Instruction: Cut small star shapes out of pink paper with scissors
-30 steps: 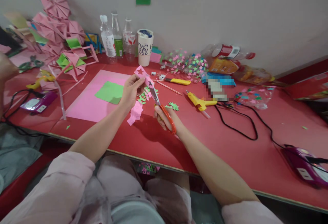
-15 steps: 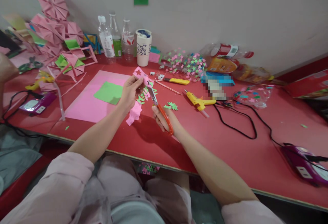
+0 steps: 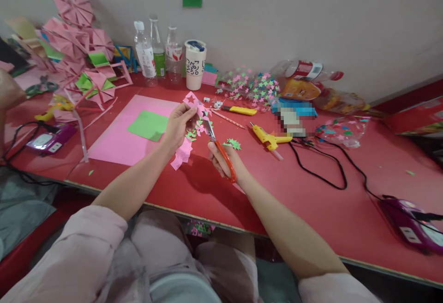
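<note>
Between the thumb and fingers of my left hand (image 3: 180, 122) is a strip of pink paper (image 3: 191, 99) with star-shaped cut-outs. My right hand (image 3: 224, 160) is wrapped round the orange handles of a pair of scissors (image 3: 226, 162). The blades point up and away, with their tips at the strip's right end. Below the strip lie small green and pink paper pieces (image 3: 191, 134) and a pink scrap (image 3: 182, 153). A small pile of green paper stars (image 3: 234, 143) rests just beyond my right hand. Left of my left hand, a green sheet (image 3: 147, 126) lies on a larger pink sheet (image 3: 114, 141).
A yellow glue gun (image 3: 270, 137) and a yellow utility knife (image 3: 242, 110) lie to the right. Bottles (image 3: 145, 56) and a white cup (image 3: 195, 67) stand along the wall. A black cord (image 3: 321, 184) crosses the right side. Another person's arm (image 3: 8, 90) shows at far left.
Both hands, the strip and the scissors appear slightly further right, as does much of the background. The grips look the same, and the blades remain at the strip.
</note>
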Tool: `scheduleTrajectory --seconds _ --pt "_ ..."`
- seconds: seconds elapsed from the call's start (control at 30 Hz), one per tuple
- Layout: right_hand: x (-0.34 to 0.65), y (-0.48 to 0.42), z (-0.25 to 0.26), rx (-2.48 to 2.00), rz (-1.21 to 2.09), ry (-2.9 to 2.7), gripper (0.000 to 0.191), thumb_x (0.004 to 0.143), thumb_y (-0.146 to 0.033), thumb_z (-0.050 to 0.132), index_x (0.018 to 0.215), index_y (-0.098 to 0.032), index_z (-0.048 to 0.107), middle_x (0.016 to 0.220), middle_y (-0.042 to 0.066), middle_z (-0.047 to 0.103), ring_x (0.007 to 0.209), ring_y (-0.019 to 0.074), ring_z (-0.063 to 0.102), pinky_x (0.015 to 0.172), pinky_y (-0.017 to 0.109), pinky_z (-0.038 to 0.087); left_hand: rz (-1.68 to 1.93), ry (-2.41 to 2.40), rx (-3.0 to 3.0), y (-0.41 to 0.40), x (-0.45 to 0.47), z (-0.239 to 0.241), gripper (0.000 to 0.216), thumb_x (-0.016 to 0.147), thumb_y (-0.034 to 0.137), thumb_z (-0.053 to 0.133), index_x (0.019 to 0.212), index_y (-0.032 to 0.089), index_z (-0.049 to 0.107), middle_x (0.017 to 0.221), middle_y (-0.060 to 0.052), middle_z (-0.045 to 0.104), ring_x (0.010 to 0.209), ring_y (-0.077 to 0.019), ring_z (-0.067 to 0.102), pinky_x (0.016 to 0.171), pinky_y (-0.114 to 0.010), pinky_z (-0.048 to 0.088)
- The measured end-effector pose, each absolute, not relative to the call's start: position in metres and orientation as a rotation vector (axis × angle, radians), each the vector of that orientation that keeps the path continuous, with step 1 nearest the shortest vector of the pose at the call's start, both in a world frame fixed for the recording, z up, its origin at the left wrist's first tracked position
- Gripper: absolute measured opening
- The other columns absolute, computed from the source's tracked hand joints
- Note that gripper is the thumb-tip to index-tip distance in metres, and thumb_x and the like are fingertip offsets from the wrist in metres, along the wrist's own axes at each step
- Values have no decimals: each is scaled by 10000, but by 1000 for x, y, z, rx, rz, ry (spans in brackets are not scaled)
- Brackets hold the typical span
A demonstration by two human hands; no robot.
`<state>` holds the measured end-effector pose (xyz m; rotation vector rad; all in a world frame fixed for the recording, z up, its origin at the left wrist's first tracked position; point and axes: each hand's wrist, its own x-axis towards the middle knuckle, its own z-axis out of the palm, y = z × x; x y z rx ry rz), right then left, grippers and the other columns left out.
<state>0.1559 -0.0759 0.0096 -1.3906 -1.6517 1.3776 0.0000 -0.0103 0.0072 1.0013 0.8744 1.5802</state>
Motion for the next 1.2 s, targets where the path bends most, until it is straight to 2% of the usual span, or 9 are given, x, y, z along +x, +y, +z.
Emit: scheduleTrajectory --seconds 0.27,0.43,0.6,0.73,0.83,0.93,1.03,1.2 --pt "157 -75 8 -1376 1384 -1642 457 818 -624 480 639 -209 414 337 -91 339 253 70 321 303 206 285 1572 881 1026 -9 -2 7 235 774 278 608 613 186 464 517 58 507 403 -21 405 397 -174 283" --pt "160 -72 8 -1382 1363 -1685 458 819 -623 475 628 -213 405 330 -90 339 249 71 309 305 215 263 1583 868 1015 -9 -6 10 212 753 236 601 596 182 470 489 57 474 393 -20 406 370 -168 264" --pt "160 -71 9 -1379 1368 -1710 460 827 -605 475 602 -220 359 327 -91 323 251 64 306 322 212 267 1612 883 973 -7 -9 12 164 764 219 565 623 181 492 525 53 496 409 -20 430 373 -154 304" --pt "161 -69 6 -1412 1377 -1700 473 785 -629 519 602 -214 385 352 -85 344 260 69 326 311 214 275 1656 860 985 -4 -12 12 169 782 207 546 637 186 463 551 53 511 430 -23 470 400 -154 345" --pt "162 -67 2 -1407 1358 -1716 477 760 -632 545 598 -211 392 370 -80 344 285 73 338 324 217 285 1656 871 1014 -4 -13 12 168 812 248 541 680 200 449 578 54 528 447 -35 505 415 -159 375" --pt "162 -66 1 -1404 1304 -1738 489 746 -644 549 593 -212 378 387 -79 329 313 72 326 344 222 281 1624 914 1011 -5 -14 14 147 822 296 552 735 213 467 560 66 521 406 -31 465 369 -151 323" --pt "162 -66 2 -1417 1246 -1756 501 741 -664 534 595 -211 379 402 -76 325 337 71 315 361 226 268 1588 885 939 -6 -15 15 151 797 299 590 734 204 491 527 68 504 391 -20 423 346 -139 269" --pt "160 -68 2 -1442 1208 -1751 501 754 -675 501 605 -209 392 409 -71 329 352 76 324 373 229 272 1501 752 761 -3 -15 14 164 708 222 672 647 158 534 549 49 508 437 -3 436 404 -129 339"
